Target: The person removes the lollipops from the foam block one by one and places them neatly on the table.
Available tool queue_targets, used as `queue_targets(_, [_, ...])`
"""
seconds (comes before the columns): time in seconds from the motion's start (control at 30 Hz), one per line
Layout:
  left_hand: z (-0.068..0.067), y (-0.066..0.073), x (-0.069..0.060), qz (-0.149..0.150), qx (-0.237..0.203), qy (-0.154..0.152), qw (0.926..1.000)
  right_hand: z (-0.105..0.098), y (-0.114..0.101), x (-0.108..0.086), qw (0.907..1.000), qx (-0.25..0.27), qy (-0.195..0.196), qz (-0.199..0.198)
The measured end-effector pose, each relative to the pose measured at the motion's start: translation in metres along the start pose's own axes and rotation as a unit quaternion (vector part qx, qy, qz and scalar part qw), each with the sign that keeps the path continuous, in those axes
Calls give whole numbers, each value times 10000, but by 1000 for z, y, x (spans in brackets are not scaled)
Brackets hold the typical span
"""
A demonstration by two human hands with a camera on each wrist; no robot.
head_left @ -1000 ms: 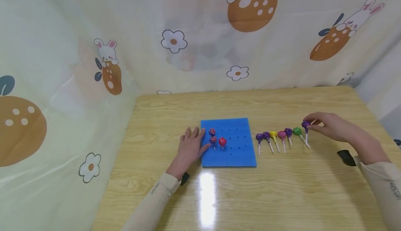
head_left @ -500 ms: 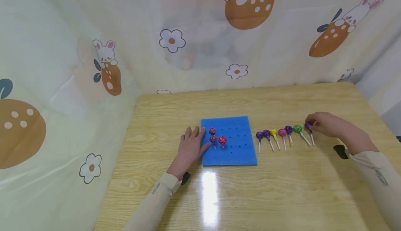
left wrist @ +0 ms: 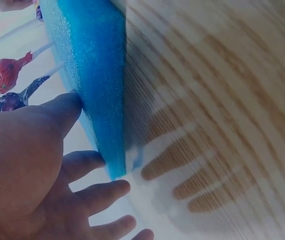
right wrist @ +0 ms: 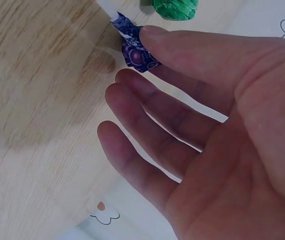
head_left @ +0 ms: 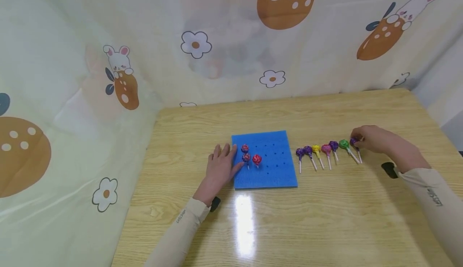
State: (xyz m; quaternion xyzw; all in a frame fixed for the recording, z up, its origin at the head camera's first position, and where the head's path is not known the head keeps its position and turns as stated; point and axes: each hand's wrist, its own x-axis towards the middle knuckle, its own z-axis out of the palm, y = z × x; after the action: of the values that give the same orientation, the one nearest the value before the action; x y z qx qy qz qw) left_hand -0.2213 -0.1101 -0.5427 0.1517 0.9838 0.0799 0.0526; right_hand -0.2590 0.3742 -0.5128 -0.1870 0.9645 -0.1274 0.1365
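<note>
My right hand pinches a purple-wrapped lollipop by its head between thumb and forefinger, at the right end of a row. The lollipop's white stick slants down toward the table. Beside it is a green lollipop. My left hand lies with fingers spread at the left edge of a blue foam block. In the left wrist view, thumb and fingertips touch the foam. Standing in the block are a red lollipop and two red-and-purple ones, the nearer lollipop close to my thumb.
Left of the green lollipop, a pink lollipop, a yellow lollipop and three purple ones lie in a row on the wooden table. Several small holes dot the foam. A patterned curtain hangs behind and at the left.
My right hand has lowered the purple lollipop from upright to a slant on the table, then shifted it slightly left toward the green one. The left hand stays at the foam.
</note>
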Motion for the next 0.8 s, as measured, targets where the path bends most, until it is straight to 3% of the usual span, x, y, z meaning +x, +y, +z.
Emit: queue_targets(0.8, [-4, 3, -2, 7, -63, 44, 10000, -10, 2, -4, 9997, 152, -30, 212])
